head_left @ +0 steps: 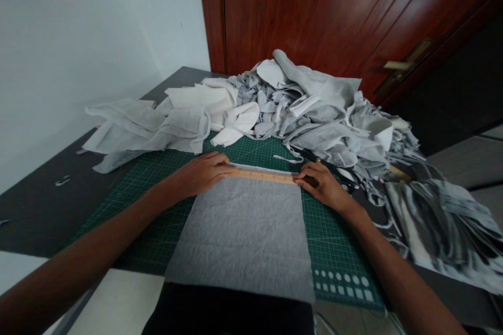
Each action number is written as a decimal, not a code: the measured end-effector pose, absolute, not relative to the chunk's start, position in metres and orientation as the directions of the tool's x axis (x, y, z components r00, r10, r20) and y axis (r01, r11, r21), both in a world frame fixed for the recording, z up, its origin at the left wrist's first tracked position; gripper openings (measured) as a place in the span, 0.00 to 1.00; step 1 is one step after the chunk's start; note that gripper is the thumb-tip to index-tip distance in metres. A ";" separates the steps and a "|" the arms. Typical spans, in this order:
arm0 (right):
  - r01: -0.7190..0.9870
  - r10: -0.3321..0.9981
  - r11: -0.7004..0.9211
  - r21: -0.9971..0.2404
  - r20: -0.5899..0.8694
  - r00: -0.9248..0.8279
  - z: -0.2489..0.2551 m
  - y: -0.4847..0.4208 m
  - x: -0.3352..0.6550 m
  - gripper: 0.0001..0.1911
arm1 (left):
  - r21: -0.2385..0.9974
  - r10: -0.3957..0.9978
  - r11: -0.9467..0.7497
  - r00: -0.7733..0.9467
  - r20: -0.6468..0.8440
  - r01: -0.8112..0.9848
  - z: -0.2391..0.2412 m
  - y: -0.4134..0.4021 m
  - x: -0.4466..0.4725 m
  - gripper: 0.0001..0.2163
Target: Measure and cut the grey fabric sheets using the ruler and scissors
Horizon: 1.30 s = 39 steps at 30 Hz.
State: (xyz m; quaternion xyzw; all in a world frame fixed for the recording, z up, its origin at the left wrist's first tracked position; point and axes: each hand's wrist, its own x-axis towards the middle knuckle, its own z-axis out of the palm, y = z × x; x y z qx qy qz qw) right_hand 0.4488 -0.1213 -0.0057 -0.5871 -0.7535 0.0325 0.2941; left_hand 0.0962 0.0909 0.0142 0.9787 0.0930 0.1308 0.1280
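Note:
A grey rectangle of fabric [243, 235] lies flat on a green cutting mat [157, 178]. Across its far edge rests a wooden ruler [263, 175]. My left hand [202, 171] presses down on the ruler's left end with fingers flat. At the ruler's right end sits my right hand [320, 182], fingers curled at the fabric's corner; whether it grips a small tool is unclear. A thin strip of the fabric shows beyond the ruler.
A large heap of grey and white fabric scraps [314, 110] covers the far side of the dark table [35, 209]. Black-and-white patterned cloth [436, 225] spreads at the right. A white wall stands left, a brown door [334, 15] behind.

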 end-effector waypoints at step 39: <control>0.918 0.904 0.286 -0.273 0.396 -0.164 0.009 -0.128 0.449 0.09 | 0.234 0.222 -0.958 0.947 0.231 0.167 0.014 0.082 0.102 0.19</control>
